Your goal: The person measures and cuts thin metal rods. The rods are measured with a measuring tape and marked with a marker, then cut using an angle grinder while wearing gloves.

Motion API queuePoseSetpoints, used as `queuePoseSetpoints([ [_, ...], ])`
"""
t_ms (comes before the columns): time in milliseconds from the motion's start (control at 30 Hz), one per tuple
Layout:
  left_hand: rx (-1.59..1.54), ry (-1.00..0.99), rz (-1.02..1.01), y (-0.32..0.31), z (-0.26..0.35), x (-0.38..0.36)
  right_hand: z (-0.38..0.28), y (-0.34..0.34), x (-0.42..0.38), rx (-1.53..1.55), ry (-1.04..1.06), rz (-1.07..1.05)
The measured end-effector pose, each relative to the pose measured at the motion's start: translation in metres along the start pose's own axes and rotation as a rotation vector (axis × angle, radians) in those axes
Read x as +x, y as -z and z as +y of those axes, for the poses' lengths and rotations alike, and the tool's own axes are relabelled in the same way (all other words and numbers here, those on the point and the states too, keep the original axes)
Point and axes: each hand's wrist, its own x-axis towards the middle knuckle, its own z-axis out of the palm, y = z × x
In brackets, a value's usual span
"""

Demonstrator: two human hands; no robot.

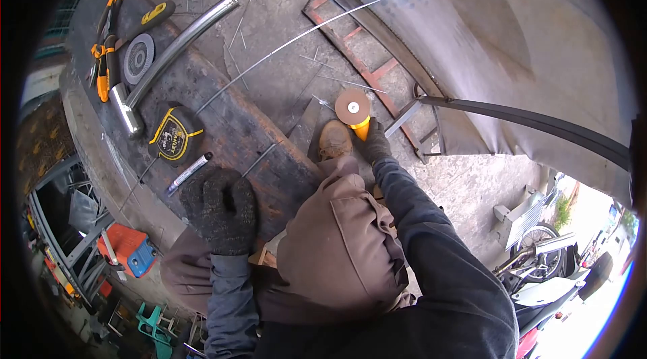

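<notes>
A dark glove covers my left hand (221, 211), which rests on the dark metal bench (229, 106) with its fingers curled; whether anything is inside them is hidden. Just above it lies a white marker (190, 174), and beyond that a black and yellow tape measure (176, 133). My right hand (376, 146), also gloved, is closed round a yellow angle grinder (361, 128) with a brown disc (352, 107), held over the floor near a brown boot (334, 141). A thin rod (296, 40) extends from the bench toward the upper right.
On the bench are a hammer (180, 46), a grey disc (139, 58), orange-handled pliers (103, 69) and a yellow knife (158, 15). A red metal frame (364, 71) and a large grey sheet (499, 42) stand at right. A red and blue machine (129, 249) sits lower left.
</notes>
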Motion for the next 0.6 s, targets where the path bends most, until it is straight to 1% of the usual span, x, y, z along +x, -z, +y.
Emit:
queuePoseSetpoints([
  [67,-0.009,0.001,0.007,0.000,0.000,0.000,0.004,-0.007,0.000,-0.009,-0.007,0.024],
  [133,-0.018,0.002,0.010,0.000,0.000,0.000,0.010,-0.013,-0.001,-0.224,0.105,0.195],
  [267,0.000,-0.008,0.011,0.000,0.001,0.001,0.012,-0.002,-0.010,-0.255,0.106,0.163],
  [333,0.010,-0.009,0.008,0.000,0.001,0.002,0.004,0.026,-0.020,-0.343,0.125,0.076],
  [367,0.008,-0.003,0.009,0.000,0.002,0.002,0.011,0.030,-0.013,-0.347,0.126,0.075],
  [433,0.010,0.008,0.007,0.001,0.003,0.001,0.018,0.042,0.012,-0.246,0.042,0.110],
  [500,0.009,0.001,0.000,0.002,0.003,0.003,0.009,0.063,0.029,-0.185,0.037,0.260],
  [533,0.012,0.000,0.000,0.001,0.002,0.002,0.006,0.070,0.043,-0.218,0.028,0.279],
  [567,-0.006,0.004,0.003,0.000,0.001,0.001,0.002,0.075,0.053,-0.216,0.029,0.277],
  [600,-0.023,0.009,0.008,-0.001,0.000,0.000,-0.001,0.078,0.064,-0.246,0.114,0.313],
])
